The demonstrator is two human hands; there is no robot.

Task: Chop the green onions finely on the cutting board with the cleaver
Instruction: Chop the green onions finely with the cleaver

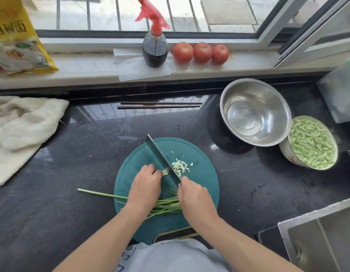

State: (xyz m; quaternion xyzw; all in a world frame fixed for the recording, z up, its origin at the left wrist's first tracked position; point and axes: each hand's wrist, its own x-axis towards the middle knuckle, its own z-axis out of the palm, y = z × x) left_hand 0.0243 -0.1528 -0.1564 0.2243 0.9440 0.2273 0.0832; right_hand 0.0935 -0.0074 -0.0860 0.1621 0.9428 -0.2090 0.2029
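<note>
Head view: my left hand (145, 186) curls over the green onions (166, 206) on the cutting board (204, 174); right hand (195, 199) grips the cleaver (162, 159), blade between hands w/ chopped bits (181, 166) just right of it. Stalks trail under both wrists. Beyond hands: chopsticks (160, 105). Right of right hand on desk (72, 154): colander (255, 111), bowl of beans (312, 143). Far left: towel (23, 130).
</note>
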